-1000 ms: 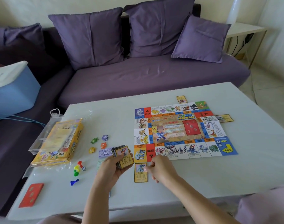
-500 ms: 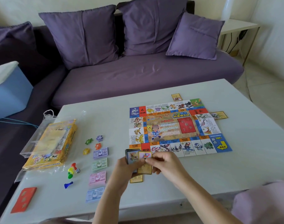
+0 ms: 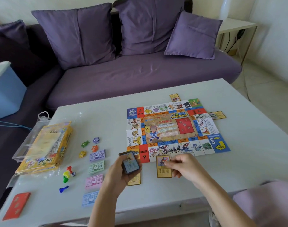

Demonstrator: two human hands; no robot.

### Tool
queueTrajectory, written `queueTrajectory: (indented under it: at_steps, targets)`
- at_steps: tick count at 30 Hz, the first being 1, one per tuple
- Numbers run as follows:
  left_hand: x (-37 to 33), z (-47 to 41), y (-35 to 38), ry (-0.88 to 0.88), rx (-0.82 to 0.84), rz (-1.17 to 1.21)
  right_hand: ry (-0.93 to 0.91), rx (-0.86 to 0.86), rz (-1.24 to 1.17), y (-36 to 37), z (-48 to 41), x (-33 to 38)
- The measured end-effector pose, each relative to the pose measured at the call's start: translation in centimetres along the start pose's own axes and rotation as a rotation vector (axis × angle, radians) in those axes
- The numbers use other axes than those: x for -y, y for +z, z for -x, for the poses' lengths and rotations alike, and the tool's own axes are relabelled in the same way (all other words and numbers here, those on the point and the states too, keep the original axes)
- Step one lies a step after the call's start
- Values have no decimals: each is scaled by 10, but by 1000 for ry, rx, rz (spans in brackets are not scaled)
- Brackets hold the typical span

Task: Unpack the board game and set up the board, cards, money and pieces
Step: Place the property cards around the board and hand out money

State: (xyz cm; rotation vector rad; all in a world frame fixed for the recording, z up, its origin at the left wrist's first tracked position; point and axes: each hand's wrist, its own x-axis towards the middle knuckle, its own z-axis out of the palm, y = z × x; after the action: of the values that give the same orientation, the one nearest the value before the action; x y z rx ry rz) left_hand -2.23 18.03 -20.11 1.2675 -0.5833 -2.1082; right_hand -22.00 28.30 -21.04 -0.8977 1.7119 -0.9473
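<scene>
Home living room. Low white coffee table (image 3: 254, 161) under my right hand (image 3: 187, 167); purple sofa (image 3: 140, 79) with loose cushions (image 3: 77, 35) straight beyond it; side table (image 3: 235, 25) far right of it, tiled floor (image 3: 262, 89)

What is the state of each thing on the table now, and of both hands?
board, unfolded, flat on the table.
deck of cards, face up, gripped in the left hand.
single card, face up at the board's near edge, pinched by the right hand.
money stacks, four, in a column, apart.
blue pawn, lying on its side.
game box, lying flat.
red pack, flat, untouched.
</scene>
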Motion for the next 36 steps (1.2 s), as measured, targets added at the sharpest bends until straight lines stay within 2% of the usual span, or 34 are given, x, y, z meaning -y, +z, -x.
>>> queueTrajectory:
  at_steps: [5, 11, 18, 23, 29, 36]
  targets:
    - [5, 3, 13, 16, -38, -39, 57, -11, -48, -26, 8, -11]
    - [18, 0, 34, 47, -25, -184, 105, -160, -47, -59, 18, -22]
    - [30, -6, 46, 147, -1, -340, 94, -160, -47, -71, 22, -29]
    - [34, -12, 49, 192, -42, -420, 119, -178, 153, -77, 18, -35]
    - [40, -14, 55, 157, -41, -426, 123, -234, 406, -75, 5, -38]
    - [40, -18, 51, 135, -55, -407, 103, -262, 436, -78, 0, -43]
